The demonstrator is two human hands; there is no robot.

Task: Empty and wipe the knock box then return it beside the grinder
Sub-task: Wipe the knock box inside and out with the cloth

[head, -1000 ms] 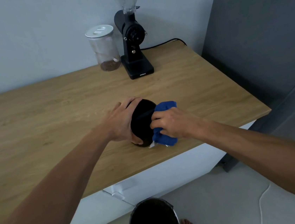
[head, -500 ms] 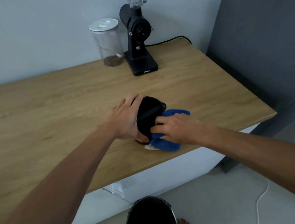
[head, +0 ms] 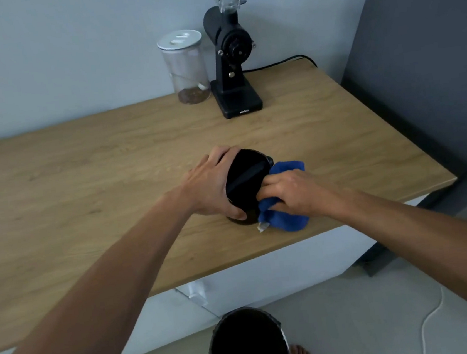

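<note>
The black round knock box [head: 246, 184] lies tilted on the wooden counter [head: 81, 179], its mouth and knock bar turned toward the right. My left hand [head: 210, 186] grips its outer wall from the left. My right hand [head: 289, 192] holds a blue cloth [head: 288, 220] pressed against the box's rim, fingers reaching into the mouth. The black grinder [head: 230, 60] stands at the back of the counter against the wall, well behind the box.
A clear jar with a white lid [head: 185, 68] and some coffee beans stands left of the grinder. A black bin [head: 247, 347] sits on the floor below the counter edge. A grey panel [head: 430, 52] borders the counter's right end. A white cable [head: 431, 317] lies on the floor.
The cloth has shifted around the box's rim, from in front of the mouth to lower right, with my right fingers now further inside. My left hand keeps its grip.
</note>
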